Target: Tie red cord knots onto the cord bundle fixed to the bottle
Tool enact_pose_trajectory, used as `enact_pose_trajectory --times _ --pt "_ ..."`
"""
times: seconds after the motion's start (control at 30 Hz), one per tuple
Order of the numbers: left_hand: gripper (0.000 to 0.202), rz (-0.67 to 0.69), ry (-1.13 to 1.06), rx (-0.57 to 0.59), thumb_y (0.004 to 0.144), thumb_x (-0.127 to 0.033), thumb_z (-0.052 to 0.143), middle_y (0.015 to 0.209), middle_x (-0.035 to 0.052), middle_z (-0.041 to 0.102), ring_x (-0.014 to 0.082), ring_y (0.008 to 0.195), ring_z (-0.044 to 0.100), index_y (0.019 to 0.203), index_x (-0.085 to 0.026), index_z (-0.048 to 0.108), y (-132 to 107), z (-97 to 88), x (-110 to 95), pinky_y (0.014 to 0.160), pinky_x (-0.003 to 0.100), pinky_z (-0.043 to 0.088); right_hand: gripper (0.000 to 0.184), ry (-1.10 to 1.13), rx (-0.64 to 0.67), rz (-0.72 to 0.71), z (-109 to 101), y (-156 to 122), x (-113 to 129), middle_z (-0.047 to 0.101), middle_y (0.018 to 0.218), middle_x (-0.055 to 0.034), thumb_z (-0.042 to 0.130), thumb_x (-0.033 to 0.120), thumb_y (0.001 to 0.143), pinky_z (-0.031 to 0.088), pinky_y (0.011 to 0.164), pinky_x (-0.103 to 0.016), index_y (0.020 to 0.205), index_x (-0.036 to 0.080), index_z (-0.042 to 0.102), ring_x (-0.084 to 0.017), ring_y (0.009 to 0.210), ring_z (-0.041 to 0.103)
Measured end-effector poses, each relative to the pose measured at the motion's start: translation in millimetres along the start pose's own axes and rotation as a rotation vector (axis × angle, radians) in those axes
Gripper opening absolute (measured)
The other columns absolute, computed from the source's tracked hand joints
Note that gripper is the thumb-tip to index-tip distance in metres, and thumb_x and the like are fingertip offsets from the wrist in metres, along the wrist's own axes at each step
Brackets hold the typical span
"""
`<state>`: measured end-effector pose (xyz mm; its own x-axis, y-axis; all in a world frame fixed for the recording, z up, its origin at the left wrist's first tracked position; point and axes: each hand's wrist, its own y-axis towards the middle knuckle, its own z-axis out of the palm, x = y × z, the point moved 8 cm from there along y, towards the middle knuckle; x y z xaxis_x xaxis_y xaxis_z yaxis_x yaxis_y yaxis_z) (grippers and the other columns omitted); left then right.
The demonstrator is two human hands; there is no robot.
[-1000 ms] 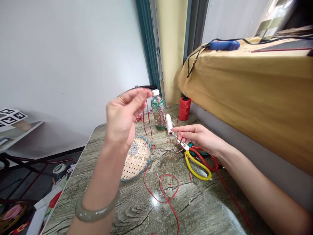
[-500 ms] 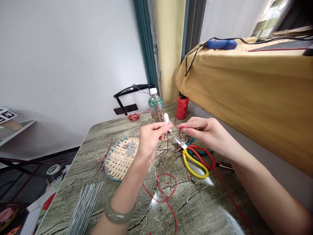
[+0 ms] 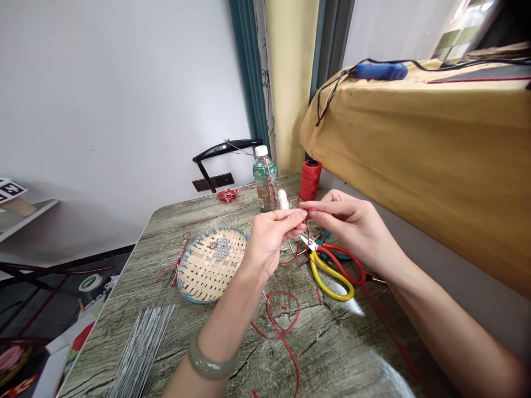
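Observation:
My left hand and my right hand meet fingertip to fingertip above the table. Each is closed in a pinch on thin red cord, which hangs down between them; the exact spot held is mostly hidden by the fingers. Below the hands lie scissors with one red and one yellow handle, their blade tips partly covered by my left hand. Another length of red cord curls in a loop on the table. A white thread spool stands just behind my left fingers.
A woven basket holds small silvery pieces. Thin metal wires lie at the front left. Behind stand a plastic bottle and a red thread spool. A yellow cloth-covered surface rises at the right, with a blue tool on it.
My left hand has moved right, and its fingertips now meet those of my right hand, closing the gap between them. The view has shifted slightly.

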<state>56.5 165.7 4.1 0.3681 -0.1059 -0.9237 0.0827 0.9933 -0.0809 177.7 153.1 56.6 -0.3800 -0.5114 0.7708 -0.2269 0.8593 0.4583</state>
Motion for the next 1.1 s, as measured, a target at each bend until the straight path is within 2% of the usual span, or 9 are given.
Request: enact_pose_trajectory --times 0.23,0.4,0.5,0.63,0.73,0.8,0.9,0.97,1.1 --pt "0.012 0.027 0.095 0.050 0.058 -0.017 0.074 0.062 0.0033 0.067 0.0068 0.057 0.057 0.068 -0.012 0.072 -3.6 4.0 -7.9 0.060 0.019 0.045 0.023 -0.074 0.025 -0.048 1.1 0.3 2.4 0.051 0.070 -0.0004 0.054 0.020 0.081 0.039 0.057 -0.024 0.099 0.020 0.068 -0.011 0.065 0.049" --pt "0.011 0.118 0.349 0.032 0.061 -0.017 0.070 0.063 0.0037 0.067 0.0101 0.059 0.057 0.070 -0.012 0.071 -5.3 4.4 -18.9 0.061 0.024 0.045 0.023 -0.102 0.092 -0.060 5.4 -0.3 4.3 0.060 0.081 -0.0032 0.051 0.020 0.082 0.042 0.063 -0.025 0.097 0.019 0.068 -0.012 0.072 0.055" --pt "0.009 0.135 0.364 0.020 0.063 -0.017 0.068 0.063 0.0032 0.067 0.0100 0.059 0.057 0.070 -0.012 0.070 -5.3 2.5 -23.7 0.061 0.024 0.046 0.025 -0.071 0.168 0.010 9.7 -1.0 -1.9 0.064 0.084 -0.0046 0.049 0.028 0.084 0.043 0.063 -0.025 0.096 0.017 0.068 -0.014 0.072 0.057" --pt "0.006 0.151 0.249 0.027 0.065 -0.016 0.067 0.067 0.0034 0.067 0.0095 0.063 0.059 0.069 -0.013 0.070 -4.1 -2.1 -32.2 0.065 0.023 0.047 0.036 0.040 0.293 0.156 19.5 -2.5 -18.1 0.061 0.062 -0.0011 0.047 0.041 0.083 0.037 0.048 -0.022 0.100 0.015 0.066 -0.010 0.052 0.050" --pt "0.007 0.171 0.210 0.020 0.065 -0.018 0.067 0.070 0.0042 0.068 0.0093 0.063 0.059 0.068 -0.013 0.070 -3.3 -6.5 -41.0 0.064 0.022 0.047 0.038 0.217 0.377 0.273 30.4 -4.2 -29.9 0.055 0.050 0.0011 0.048 0.042 0.083 0.036 0.044 -0.020 0.102 0.014 0.064 -0.009 0.045 0.049" --pt "0.007 0.179 0.203 0.000 0.063 -0.018 0.069 0.069 0.0041 0.067 0.0092 0.062 0.059 0.068 -0.013 0.070 -2.9 -9.5 -46.5 0.063 0.022 0.048 0.035 0.348 0.421 0.339 38.9 -5.6 -34.8 0.057 0.053 0.0001 0.050 0.039 0.083 0.038 0.044 -0.020 0.101 0.012 0.063 -0.009 0.046 0.051" --pt "0.007 0.204 0.187 -0.026 0.063 -0.017 0.069 0.067 0.0033 0.067 0.0088 0.060 0.059 0.068 -0.013 0.070 -2.7 -12.0 -54.5 0.063 0.021 0.048 0.031 0.503 0.487 0.391 52.0 -8.2 -36.8 0.063 0.076 -0.0047 0.050 0.036 0.083 0.039 0.044 -0.019 0.097 0.012 0.062 -0.007 0.049 0.054" --pt "0.006 0.218 0.178 -0.032 0.063 -0.016 0.069 0.066 0.0027 0.067 0.0085 0.060 0.059 0.067 -0.013 0.070 -2.3 -12.8 -58.5 0.062 0.020 0.049 0.030 0.536 0.506 0.406 57.4 -9.6 -38.0 0.063 0.084 -0.0059 0.050 0.037 0.083 0.040 0.046 -0.019 0.095 0.012 0.062 -0.006 0.051 0.054" --pt "0.005 0.261 0.209 -0.061 0.063 -0.016 0.069 0.065 0.0025 0.067 0.0082 0.061 0.060 0.067 -0.013 0.070 -1.9 -16.8 -66.4 0.062 0.019 0.049 0.031 0.398 0.423 0.390 52.9 -7.7 -44.5 0.051 0.057 0.0018 0.049 0.038 0.083 0.033 0.045 -0.018 0.089 0.011 0.062 -0.006 0.049 0.046"
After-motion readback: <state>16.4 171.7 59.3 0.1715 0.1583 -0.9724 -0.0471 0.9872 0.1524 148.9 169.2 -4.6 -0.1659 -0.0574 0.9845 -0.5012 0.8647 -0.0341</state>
